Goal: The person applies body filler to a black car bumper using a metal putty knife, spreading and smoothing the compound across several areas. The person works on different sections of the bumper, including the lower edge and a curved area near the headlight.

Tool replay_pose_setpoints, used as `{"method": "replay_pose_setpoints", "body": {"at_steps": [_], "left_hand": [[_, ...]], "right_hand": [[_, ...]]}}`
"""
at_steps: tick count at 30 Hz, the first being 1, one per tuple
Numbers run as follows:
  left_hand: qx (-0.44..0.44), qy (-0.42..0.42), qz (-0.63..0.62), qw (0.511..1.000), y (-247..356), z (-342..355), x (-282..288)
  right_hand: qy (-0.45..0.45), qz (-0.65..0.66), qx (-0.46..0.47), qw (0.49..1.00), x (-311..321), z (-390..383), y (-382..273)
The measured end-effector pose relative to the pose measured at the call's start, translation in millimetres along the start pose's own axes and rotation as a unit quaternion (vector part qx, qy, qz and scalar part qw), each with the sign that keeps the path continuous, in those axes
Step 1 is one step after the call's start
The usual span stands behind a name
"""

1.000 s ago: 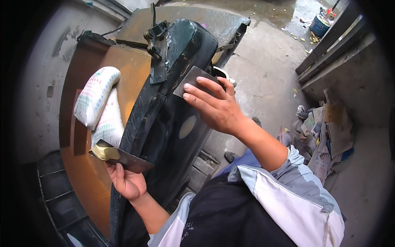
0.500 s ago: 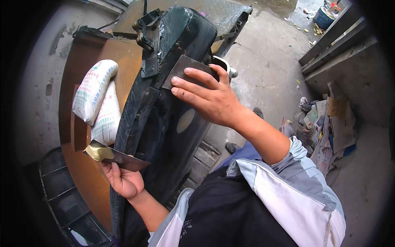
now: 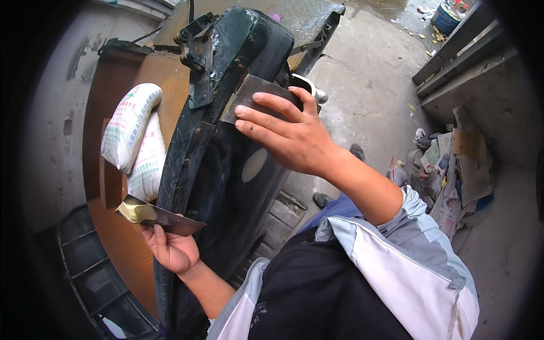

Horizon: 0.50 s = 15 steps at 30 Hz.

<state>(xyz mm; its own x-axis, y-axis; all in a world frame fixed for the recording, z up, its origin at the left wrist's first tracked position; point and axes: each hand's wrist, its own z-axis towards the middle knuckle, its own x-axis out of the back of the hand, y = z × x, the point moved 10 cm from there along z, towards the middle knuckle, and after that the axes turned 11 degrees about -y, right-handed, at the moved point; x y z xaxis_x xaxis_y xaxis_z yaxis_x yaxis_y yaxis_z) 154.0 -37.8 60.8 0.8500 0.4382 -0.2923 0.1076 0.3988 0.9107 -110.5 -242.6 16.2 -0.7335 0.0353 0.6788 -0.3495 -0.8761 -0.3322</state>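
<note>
A long dark green vehicle panel [image 3: 226, 175] stands in front of me, with a pale oval patch of filler [image 3: 254, 165] on its side. My right hand [image 3: 297, 139] holds a dark flat spreader [image 3: 242, 101] by its face, fingers spread over it, at the panel's upper part. Whether the spreader's edge touches the panel is hard to tell. Lower left, my left hand [image 3: 173, 249] pinches a second flat metal spreader [image 3: 177, 222] between thumb and fingers. A lump of yellowish putty [image 3: 136, 212] sits on that spreader's far left end.
Two white printed sacks [image 3: 131, 127] lie on a rusty brown metal surface [image 3: 122, 249] at left. A black ribbed frame [image 3: 93, 272] is below them. Paper and cardboard scraps [image 3: 447, 170] pile up at right by the wall. A blue tub [image 3: 446, 20] stands far right.
The view has shifted slightly, so the panel's far end and its bracket sit a little further left. Both hands keep nearly the same pose, each still holding its spreader.
</note>
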Motion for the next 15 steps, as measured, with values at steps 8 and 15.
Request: {"method": "replay_pose_setpoints", "body": {"at_steps": [8,15], "left_hand": [[0.003,-0.046,0.005,0.999,2.7,1.1,-12.7],[0.003,-0.081,0.016,0.997,4.0,6.0,-26.0]], "right_hand": [[-0.005,0.001,0.001,1.0,-10.0,-0.4,0.4],[0.012,0.0,-0.011,1.0,-1.6,-11.9,9.5]]}}
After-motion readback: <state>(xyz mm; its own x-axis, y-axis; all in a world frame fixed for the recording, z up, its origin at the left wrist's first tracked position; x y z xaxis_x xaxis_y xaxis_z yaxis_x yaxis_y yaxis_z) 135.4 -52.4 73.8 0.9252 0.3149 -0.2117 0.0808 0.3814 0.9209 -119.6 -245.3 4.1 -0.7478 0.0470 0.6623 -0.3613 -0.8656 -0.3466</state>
